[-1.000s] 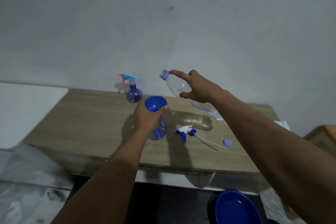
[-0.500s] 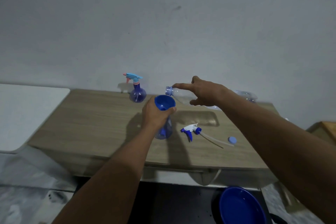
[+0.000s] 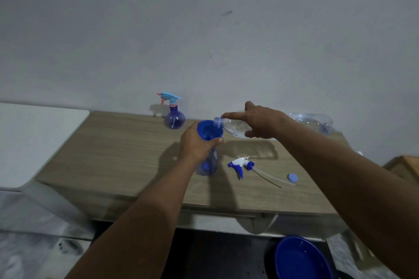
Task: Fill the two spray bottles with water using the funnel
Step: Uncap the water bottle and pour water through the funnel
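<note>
The first fill is only just beginning. The left hand (image 3: pixel 199 142) is gripping the funnel (image 3: pixel 207 130), which is sitting in the open spray bottle (image 3: pixel 207 164) beneath it. The right hand (image 3: pixel 260 122) is gripping the water bottle (image 3: pixel 235 128), tipping its mouth onto the funnel's right rim. Whether water is flowing cannot be told. The second spray bottle (image 3: pixel 174 118), behind-left of the funnel, is standing closed, waiting. Half a second ago the mouth was hanging apart from the funnel.

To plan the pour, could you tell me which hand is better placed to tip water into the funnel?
The right hand: it grips the water bottle, mouth at the funnel rim; the left hand steadies the funnel on the spray bottle.
</note>
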Motion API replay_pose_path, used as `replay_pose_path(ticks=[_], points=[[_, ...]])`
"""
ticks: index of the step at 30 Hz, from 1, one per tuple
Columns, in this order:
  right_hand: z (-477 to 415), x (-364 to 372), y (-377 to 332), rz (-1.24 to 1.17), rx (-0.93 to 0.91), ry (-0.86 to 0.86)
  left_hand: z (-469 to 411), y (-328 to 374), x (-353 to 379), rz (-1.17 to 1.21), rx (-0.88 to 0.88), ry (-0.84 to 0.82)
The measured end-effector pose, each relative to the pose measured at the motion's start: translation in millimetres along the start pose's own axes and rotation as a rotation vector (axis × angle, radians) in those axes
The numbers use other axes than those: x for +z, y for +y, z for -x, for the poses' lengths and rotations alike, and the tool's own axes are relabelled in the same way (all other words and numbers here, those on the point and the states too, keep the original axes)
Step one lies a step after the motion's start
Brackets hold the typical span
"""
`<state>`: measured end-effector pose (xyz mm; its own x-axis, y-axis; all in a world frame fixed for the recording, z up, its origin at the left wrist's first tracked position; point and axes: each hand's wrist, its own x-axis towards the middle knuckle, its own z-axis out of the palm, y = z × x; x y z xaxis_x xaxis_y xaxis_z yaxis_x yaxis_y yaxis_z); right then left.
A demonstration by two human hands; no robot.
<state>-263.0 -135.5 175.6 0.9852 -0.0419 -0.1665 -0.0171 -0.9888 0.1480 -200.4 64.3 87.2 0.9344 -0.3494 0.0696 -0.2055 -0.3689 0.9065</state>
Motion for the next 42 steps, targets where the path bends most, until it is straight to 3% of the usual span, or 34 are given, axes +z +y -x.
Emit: replay_pose_path(ticks=[29,36,42], points=[[0.6,5.3,6.8,0.121,-0.023,0.055,1.6,2.4,-0.5,0.05,-0.018,-0.003],[1.3,9.9,7.4,-0.073,-0.032,0.096,3.4,3.1,-1.2,0.05,-0.003,-0.006],[-4.9,11.9,9.5,-0.406,0.046,0.259,2.4,1.2,-0.1,0.036,-0.014,0.026]])
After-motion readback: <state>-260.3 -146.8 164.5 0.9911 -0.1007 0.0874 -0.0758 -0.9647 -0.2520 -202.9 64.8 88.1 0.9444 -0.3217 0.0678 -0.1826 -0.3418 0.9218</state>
